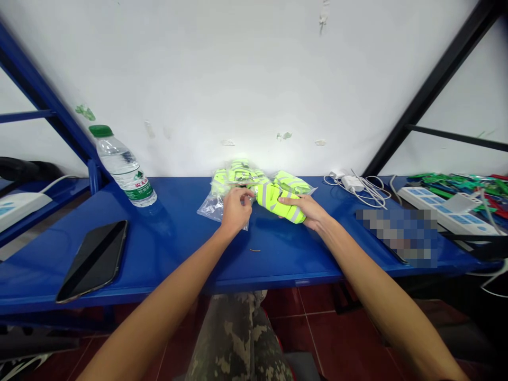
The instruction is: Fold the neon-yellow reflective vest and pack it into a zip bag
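Note:
A fluorescent yellow bundle of fabric with silver-grey reflective strips [273, 197] is in the middle of the blue table. My right hand [307, 210] grips its right end, thumb on top. My left hand [237, 209] is closed in a pinch by the bundle's left end; what sits between its fingertips is too small to make out. Under and beside my left hand lies a clear plastic bag [212, 206]. Behind the hands are more yellow reflective pieces [242, 168] in clear plastic, and another packed yellow piece [292, 181] lies to the right.
A water bottle [129, 172] with a green cap stands on the left, behind a black phone [95, 259]. White cables with a charger [352, 183] lie at the back right. A blurred-out flat object [400, 235] is near the right edge, beside a power strip [444, 210].

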The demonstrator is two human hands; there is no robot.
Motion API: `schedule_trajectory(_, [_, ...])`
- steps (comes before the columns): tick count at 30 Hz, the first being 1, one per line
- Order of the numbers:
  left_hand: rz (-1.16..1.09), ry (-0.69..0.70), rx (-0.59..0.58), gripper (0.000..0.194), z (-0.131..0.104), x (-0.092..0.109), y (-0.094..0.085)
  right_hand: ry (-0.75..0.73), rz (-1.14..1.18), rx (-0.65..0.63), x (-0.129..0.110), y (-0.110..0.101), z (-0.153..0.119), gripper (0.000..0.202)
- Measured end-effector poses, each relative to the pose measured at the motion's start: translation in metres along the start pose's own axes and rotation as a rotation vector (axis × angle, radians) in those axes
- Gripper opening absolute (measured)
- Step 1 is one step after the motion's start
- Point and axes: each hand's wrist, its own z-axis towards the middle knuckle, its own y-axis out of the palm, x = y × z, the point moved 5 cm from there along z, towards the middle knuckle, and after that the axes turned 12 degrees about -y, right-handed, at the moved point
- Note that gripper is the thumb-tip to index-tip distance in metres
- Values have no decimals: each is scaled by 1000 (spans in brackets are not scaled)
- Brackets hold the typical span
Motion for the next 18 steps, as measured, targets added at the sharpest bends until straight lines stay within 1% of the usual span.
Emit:
schedule_trajectory(2, [40, -81, -44, 20, 3, -13, 4, -2, 4, 5, 1, -1, 1, 39])
schedule_trajectory(4, [48, -205, -103, 20, 6, -26, 8, 3, 9, 8, 2, -2, 1, 39])
schedule_trajectory(6, [45, -303, -172, 20, 8, -36, 11, 6, 14, 14, 2, -3, 1, 38])
schedule_trajectory(7, [43, -327, -208, 21, 8, -38, 12, 6, 16, 17, 2, -3, 2, 38])
schedule_trajectory(9, [47, -317, -265, 21, 9, -36, 13, 0, 19, 22, 2, -3, 2, 37])
schedule_trajectory(11, [86, -248, -296, 17, 9, -30, 13, -10, 24, 24, 1, -4, 2, 38])
schedule_trajectory(14, [165, -152, -330, 10, 7, -19, 14, -11, 20, 19, 1, -3, 2, 38])
schedule_trajectory(16, [193, -123, -345, 10, 5, -15, 15, -7, 12, 14, 1, -3, 2, 36])
schedule_trajectory(18, [184, -87, -332, 12, 3, -12, 15, -6, 4, 11, 2, -3, 2, 35])
